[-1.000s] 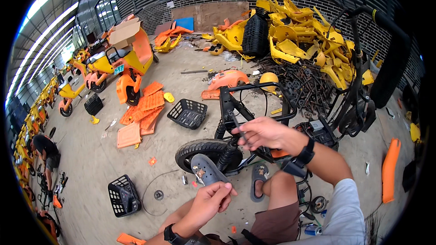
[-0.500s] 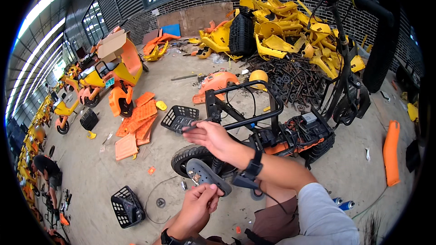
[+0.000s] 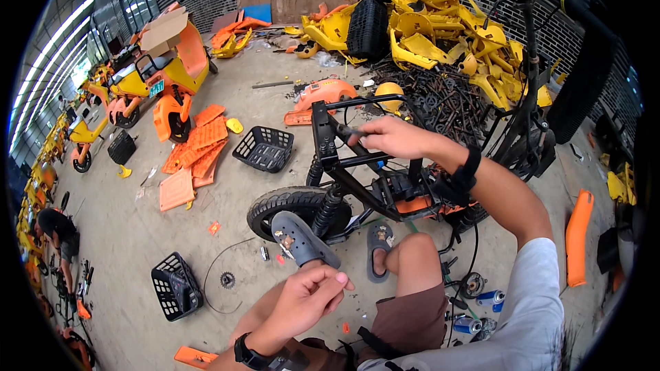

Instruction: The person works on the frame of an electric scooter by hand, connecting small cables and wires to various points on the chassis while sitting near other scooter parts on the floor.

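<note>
A stripped black scooter frame [image 3: 323,137] with its tyre [image 3: 282,203] stands in front of me. My right hand [image 3: 395,139] grips a slim dark tool [image 3: 349,130] whose tip rests on the frame's upper tube, just behind the rear rack bar. A black watch sits on that wrist. My left hand [image 3: 309,299] hovers low over my knee, fingers pinched together with nothing visible between them. Just above it is my foot in a grey clog [image 3: 299,240], propped by the tyre. My other foot in a sandal [image 3: 378,240] rests under the frame.
Black baskets [image 3: 265,148] [image 3: 175,285], orange panels [image 3: 196,151], a sprocket [image 3: 227,279] and a cable lie on the concrete. Spray cans [image 3: 481,299] sit by my right leg. Yellow body parts [image 3: 426,27] and scrap metal [image 3: 440,96] are piled behind. A person [image 3: 58,230] crouches far left.
My right hand has risen from near the tyre to the frame's upper tube with the tool. My left hand has dropped from beside the clog toward my knee.
</note>
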### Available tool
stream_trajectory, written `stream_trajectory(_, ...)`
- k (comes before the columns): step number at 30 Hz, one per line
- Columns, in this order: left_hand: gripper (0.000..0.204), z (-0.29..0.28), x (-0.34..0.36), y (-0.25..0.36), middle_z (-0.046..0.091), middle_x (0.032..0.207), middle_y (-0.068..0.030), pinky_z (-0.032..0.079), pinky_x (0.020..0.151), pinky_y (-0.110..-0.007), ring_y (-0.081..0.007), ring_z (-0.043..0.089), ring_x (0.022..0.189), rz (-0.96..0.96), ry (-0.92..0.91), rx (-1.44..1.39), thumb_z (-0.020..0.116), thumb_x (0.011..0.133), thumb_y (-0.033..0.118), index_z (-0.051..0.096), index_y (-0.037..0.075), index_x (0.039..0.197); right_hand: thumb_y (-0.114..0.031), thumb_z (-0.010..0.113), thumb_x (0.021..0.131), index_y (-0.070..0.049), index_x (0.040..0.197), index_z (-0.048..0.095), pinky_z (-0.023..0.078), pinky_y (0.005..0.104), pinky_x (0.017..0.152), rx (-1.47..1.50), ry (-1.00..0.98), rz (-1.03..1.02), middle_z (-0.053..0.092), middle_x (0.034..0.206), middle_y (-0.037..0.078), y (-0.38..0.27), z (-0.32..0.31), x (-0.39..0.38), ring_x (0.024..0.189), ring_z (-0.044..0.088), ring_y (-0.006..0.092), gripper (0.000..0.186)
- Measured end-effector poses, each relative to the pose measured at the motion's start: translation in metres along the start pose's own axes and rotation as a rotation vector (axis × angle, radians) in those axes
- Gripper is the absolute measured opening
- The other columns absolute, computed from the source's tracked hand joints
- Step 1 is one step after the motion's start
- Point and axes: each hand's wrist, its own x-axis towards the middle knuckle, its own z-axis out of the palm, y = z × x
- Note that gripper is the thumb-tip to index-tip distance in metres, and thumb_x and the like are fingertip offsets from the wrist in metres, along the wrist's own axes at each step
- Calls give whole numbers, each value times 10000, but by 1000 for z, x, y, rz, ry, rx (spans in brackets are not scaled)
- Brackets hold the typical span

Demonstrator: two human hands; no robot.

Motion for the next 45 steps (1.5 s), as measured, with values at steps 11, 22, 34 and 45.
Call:
stream_trajectory(11, 241, -9, 2, -1, 517, 636, 20, 341, 494, -200, -43, 442, 557, 5, 27, -29, 545, 992, 214, 649, 3, 940, -215, 746, 811, -20, 983, 722, 485, 287, 746, 87, 172, -100, 713, 871, 86, 9, 30, 37, 801, 633, 128, 261)
stream_trajectory(22, 237, -4, 5, 2, 514, 648, 22, 333, 499, -199, -34, 449, 569, -1, 40, 5, 565, 983, 208, 656, 3, 908, -257, 732, 830, 45, 891, 697, 482, 312, 656, -77, 340, -144, 677, 743, 100, 13, 42, 39, 704, 619, 133, 310)
stream_trajectory(34, 244, -5, 3, 0, 494, 702, 14, 337, 502, -207, -43, 453, 568, 29, 33, 22, 572, 979, 202, 657, -7, 887, -213, 735, 823, -4, 963, 711, 505, 308, 750, -82, 378, -103, 700, 858, 80, -2, 43, 35, 786, 652, 164, 253)
stream_trajectory(45, 228, -5, 2, 2, 506, 640, 26, 338, 513, -205, -41, 440, 572, -3, 50, -10, 564, 984, 202, 645, 6, 902, -37, 706, 825, 53, 1118, 630, 519, 270, 810, 222, 403, -144, 701, 977, 83, 1, 55, 37, 909, 658, 127, 316)
